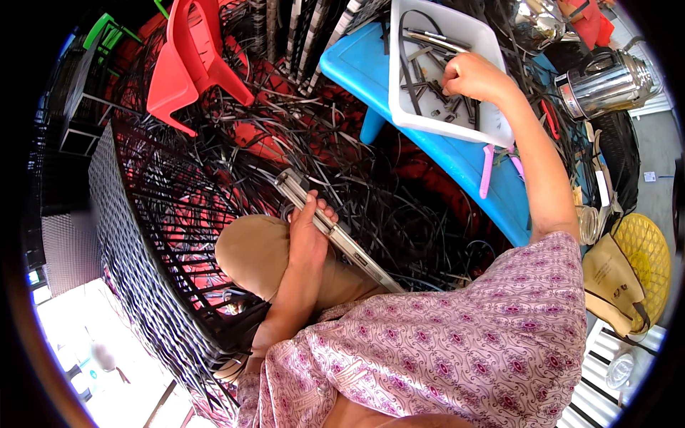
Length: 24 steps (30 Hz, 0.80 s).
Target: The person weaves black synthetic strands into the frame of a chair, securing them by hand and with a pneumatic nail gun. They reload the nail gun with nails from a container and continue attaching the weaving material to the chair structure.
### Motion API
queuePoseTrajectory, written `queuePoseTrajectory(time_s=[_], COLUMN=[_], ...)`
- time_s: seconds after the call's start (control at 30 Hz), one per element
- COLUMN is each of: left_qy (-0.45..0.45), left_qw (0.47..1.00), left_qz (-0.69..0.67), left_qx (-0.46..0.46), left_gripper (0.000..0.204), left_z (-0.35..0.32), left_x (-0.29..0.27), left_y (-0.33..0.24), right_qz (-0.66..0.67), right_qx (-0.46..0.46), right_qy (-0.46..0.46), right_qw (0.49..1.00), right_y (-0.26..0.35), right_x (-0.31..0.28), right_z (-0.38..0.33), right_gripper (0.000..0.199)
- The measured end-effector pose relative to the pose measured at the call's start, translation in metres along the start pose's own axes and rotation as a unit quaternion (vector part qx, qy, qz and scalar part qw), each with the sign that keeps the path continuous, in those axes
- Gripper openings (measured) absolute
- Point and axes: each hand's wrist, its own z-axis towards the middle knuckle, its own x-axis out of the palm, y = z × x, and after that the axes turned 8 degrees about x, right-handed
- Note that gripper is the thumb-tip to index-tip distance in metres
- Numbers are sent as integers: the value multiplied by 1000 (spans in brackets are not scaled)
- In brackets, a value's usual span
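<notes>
My left hand (308, 232) grips a long flat metal tool (335, 232) that lies slantwise across my knee. Its far end points toward a black wire frame partly woven with black strips (153, 235) on my left. My right hand (474, 75) reaches into a white tray (457, 121) on a blue plastic stool (464, 160). The fingers are curled among small dark tools and strip offcuts in the tray. What the fingers hold is hidden.
Loose black plastic strips (385, 192) cover the red floor in front. A red plastic chair (189, 60) stands at the back left. A steel kettle (606, 82) sits at the right, with a yellow woven basket (646, 246) and a brown bag below it.
</notes>
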Motion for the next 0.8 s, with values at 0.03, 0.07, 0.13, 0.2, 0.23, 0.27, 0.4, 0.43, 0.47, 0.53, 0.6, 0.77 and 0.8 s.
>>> queuePoseTrajectory(time_s=[0.03,0.07,0.13,0.2,0.23,0.27,0.4,0.43,0.47,0.53,0.6,0.77,0.8], left_qy=[-3,3,6,-12,-14,-9,-8,-4,-4,-2,-9,10,0], left_qw=[1000,1000,1000,1000,1000,999,999,1000,1000,999,999,999,999], left_qz=[-3,-9,-10,-17,-27,-32,-34,-23,-29,-38,-41,-46,-40], left_qx=[0,-5,0,3,3,-1,-8,-1,-1,-2,0,-10,-11], left_gripper=[18,17,20,20,19,20,20,19,18,17,18,17,18], left_z=[0,3,2,2,4,3,0,-1,-1,0,-3,-1,-2], left_x=[-1,-3,-7,-6,-11,-8,-5,-3,-6,-9,-10,-8,-8], left_y=[0,2,2,0,1,0,-3,-5,-5,-4,-5,-4,-5], right_qz=[-7,-3,14,37,61,70,127,156,161,163,164,303,346], right_qx=[-16,-11,-18,-60,-77,-55,-14,5,4,6,23,35,-9], right_qy=[1,2,1,12,38,63,61,76,76,75,78,-120,-140], right_qw=[1000,1000,1000,997,994,994,990,985,984,984,983,945,928], right_y=[2,2,-1,2,8,9,4,2,3,5,5,27,32], right_x=[-1,1,8,11,13,15,18,17,21,23,27,-3,-9], right_z=[-4,-4,0,4,4,1,-11,-8,-5,-1,2,-42,-53], right_gripper=[25,25,24,23,23,23,19,18,17,15,18,37,34])
